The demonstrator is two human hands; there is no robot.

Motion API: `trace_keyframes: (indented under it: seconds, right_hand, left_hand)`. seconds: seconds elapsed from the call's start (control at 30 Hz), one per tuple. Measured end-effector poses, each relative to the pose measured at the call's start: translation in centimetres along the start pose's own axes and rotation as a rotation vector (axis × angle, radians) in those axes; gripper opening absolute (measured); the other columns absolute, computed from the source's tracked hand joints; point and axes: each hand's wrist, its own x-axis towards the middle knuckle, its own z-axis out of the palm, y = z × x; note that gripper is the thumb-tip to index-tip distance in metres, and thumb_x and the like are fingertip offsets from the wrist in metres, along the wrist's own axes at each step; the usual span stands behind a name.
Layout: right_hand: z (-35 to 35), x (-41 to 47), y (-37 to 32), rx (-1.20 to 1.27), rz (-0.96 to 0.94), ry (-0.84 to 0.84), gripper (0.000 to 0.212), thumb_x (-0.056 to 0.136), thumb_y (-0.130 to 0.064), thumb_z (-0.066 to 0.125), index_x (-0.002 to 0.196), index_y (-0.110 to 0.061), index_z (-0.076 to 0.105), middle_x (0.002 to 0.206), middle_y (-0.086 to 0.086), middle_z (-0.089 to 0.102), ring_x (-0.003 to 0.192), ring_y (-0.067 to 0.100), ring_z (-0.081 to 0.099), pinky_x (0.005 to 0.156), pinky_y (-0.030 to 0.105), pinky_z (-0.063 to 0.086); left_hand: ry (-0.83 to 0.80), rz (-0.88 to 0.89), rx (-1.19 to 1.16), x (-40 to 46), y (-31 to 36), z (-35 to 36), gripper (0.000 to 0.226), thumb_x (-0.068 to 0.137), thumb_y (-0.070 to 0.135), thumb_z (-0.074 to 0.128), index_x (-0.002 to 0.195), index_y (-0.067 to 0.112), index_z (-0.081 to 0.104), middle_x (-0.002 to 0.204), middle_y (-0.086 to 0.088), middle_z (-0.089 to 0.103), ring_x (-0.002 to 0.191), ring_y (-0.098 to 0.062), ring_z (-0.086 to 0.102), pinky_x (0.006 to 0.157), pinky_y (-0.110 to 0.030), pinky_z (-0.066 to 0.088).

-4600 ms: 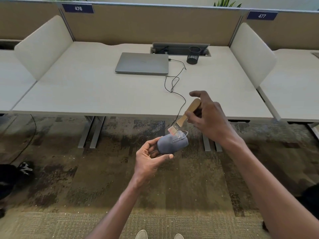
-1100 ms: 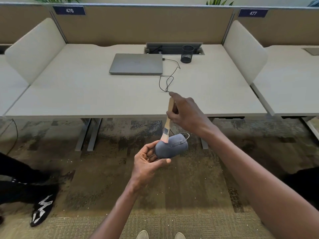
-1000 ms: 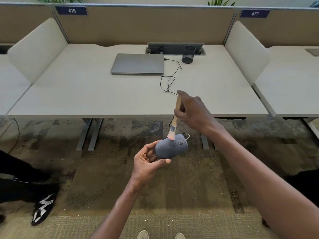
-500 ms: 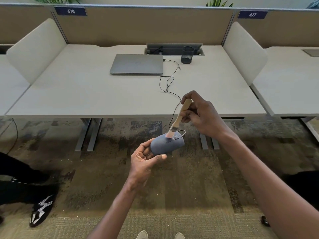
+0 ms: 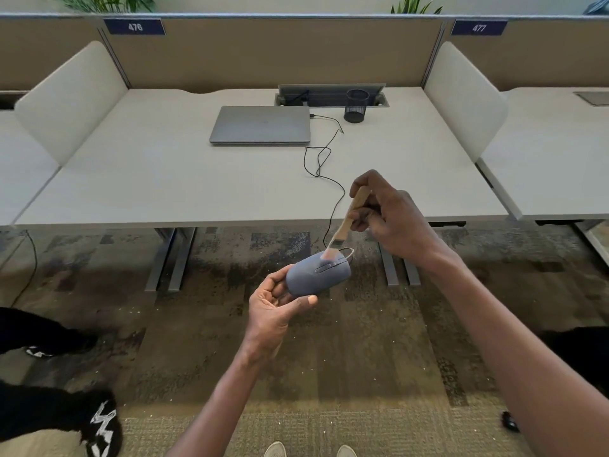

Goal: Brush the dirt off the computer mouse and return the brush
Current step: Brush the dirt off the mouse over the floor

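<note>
Up and to the left of the held mouse, a blue partition plate (image 5: pixel 134 27) reads "476"; a closed grey laptop (image 5: pixel 260 125) lies on the desk (image 5: pixel 131 179) beyond the grip; the left hand (image 5: pixel 275 306) curls thumb and fingers around the rear of the grey-blue wired computer mouse (image 5: pixel 318 273), held in the air before the desk edge; bristles of the wooden-handled paintbrush (image 5: pixel 347 222) touch the mouse's upper front, near its cable (image 5: pixel 324 153); above and right, the right hand (image 5: pixel 390 216) pinches the brush handle; far right, a plate (image 5: pixel 478 28) reads "477".
</note>
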Motion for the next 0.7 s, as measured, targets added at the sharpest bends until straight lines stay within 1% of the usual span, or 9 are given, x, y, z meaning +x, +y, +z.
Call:
trace_keyframes:
  seconds: [0.07, 0.13, 0.2, 0.23, 0.33, 0.43, 0.47, 0.57, 0.7]
  right_hand:
    - [-0.1, -0.2, 0.1, -0.04, 0.009, -0.032, 0.052, 0.09, 0.019, 0.045, 0.1, -0.032, 0.048, 0.085, 0.006, 0.066, 0.075, 0.008, 0.071, 0.067, 0.025, 0.06]
    - [-0.5, -0.3, 0.2, -0.141, 0.005, -0.05, 0.047, 0.09, 0.017, 0.045, 0.102, -0.028, 0.048, 0.084, 0.002, 0.065, 0.075, 0.01, 0.07, 0.064, 0.028, 0.06]
    - [-0.9, -0.3, 0.0, -0.261, -0.01, -0.044, 0.043, 0.089, 0.015, 0.047, 0.103, -0.025, 0.048, 0.082, 0.002, 0.064, 0.077, 0.019, 0.07, 0.065, 0.042, 0.06]
    - [-1.0, -0.3, -0.2, -0.275, -0.008, -0.021, 0.041, 0.089, 0.014, 0.048, 0.105, -0.024, 0.048, 0.082, 0.002, 0.064, 0.077, 0.019, 0.07, 0.067, 0.045, 0.06]
    - [-0.8, -0.2, -1.2, -0.201, 0.006, 0.05, 0.032, 0.092, 0.005, 0.059, 0.112, -0.018, 0.051, 0.084, 0.001, 0.069, 0.072, 0.009, 0.071, 0.068, 0.042, 0.06]
    - [0.2, -0.6, -2.7, -0.114, 0.002, 0.049, 0.032, 0.091, -0.007, 0.071, 0.118, -0.015, 0.055, 0.084, 0.008, 0.072, 0.07, 0.021, 0.073, 0.067, 0.045, 0.06]
    - [0.8, -0.8, -3.1, -0.099, -0.011, 0.043, 0.033, 0.091, -0.008, 0.073, 0.118, -0.015, 0.055, 0.082, 0.008, 0.073, 0.069, 0.023, 0.073, 0.066, 0.045, 0.059]
    - [2.5, -1.2, -3.9, -0.076, -0.041, 0.005, 0.033, 0.091, -0.012, 0.073, 0.119, -0.015, 0.056, 0.08, 0.005, 0.073, 0.067, 0.016, 0.073, 0.065, 0.041, 0.059]
    - [3.1, -1.1, -3.5, -0.134, -0.032, 0.002, 0.035, 0.093, -0.014, 0.072, 0.123, -0.013, 0.055, 0.082, 0.007, 0.071, 0.072, 0.024, 0.071, 0.07, 0.045, 0.058]
  left_hand:
    - [-0.002, 0.004, 0.006, 0.0, 0.0, 0.0, 0.072, 0.056, 0.01, 0.096, 0.122, 0.023, 0.069, 0.122, -0.01, 0.076, 0.112, -0.022, 0.074, 0.085, -0.024, 0.061]
    - [0.004, -0.002, 0.004, 0.0, 0.0, -0.1, 0.074, 0.056, 0.011, 0.096, 0.123, 0.021, 0.068, 0.122, -0.01, 0.076, 0.113, -0.023, 0.074, 0.085, -0.025, 0.061]
    - [0.014, -0.003, -0.001, 0.0, 0.0, -0.1, 0.075, 0.055, 0.011, 0.096, 0.124, 0.02, 0.067, 0.122, -0.009, 0.076, 0.113, -0.023, 0.074, 0.085, -0.024, 0.061]
    - [0.017, -0.001, -0.002, 0.0, 0.0, -0.1, 0.076, 0.055, 0.011, 0.096, 0.124, 0.019, 0.066, 0.122, -0.008, 0.076, 0.113, -0.023, 0.074, 0.085, -0.024, 0.061]
    - [0.03, 0.001, 0.004, 0.1, 0.0, 0.1, 0.076, 0.055, 0.01, 0.095, 0.124, 0.017, 0.066, 0.119, -0.008, 0.078, 0.11, -0.021, 0.075, 0.083, -0.024, 0.061]
    - [0.037, 0.004, 0.02, 0.3, 0.0, 0.4, 0.073, 0.059, 0.001, 0.097, 0.123, 0.016, 0.065, 0.116, -0.005, 0.079, 0.108, -0.018, 0.076, 0.083, -0.024, 0.061]
    - [0.037, 0.007, 0.02, 0.3, -0.1, 0.6, 0.072, 0.059, 0.0, 0.096, 0.123, 0.016, 0.065, 0.115, -0.004, 0.079, 0.108, -0.018, 0.076, 0.083, -0.024, 0.061]
    - [0.034, 0.005, 0.004, 0.4, 0.0, 0.8, 0.071, 0.06, 0.004, 0.091, 0.125, 0.015, 0.064, 0.118, -0.004, 0.078, 0.112, -0.018, 0.074, 0.085, -0.024, 0.061]
    - [0.033, 0.003, 0.008, 0.7, 0.0, 0.8, 0.075, 0.059, 0.006, 0.097, 0.126, 0.015, 0.064, 0.119, -0.005, 0.078, 0.113, -0.02, 0.074, 0.085, -0.025, 0.061]
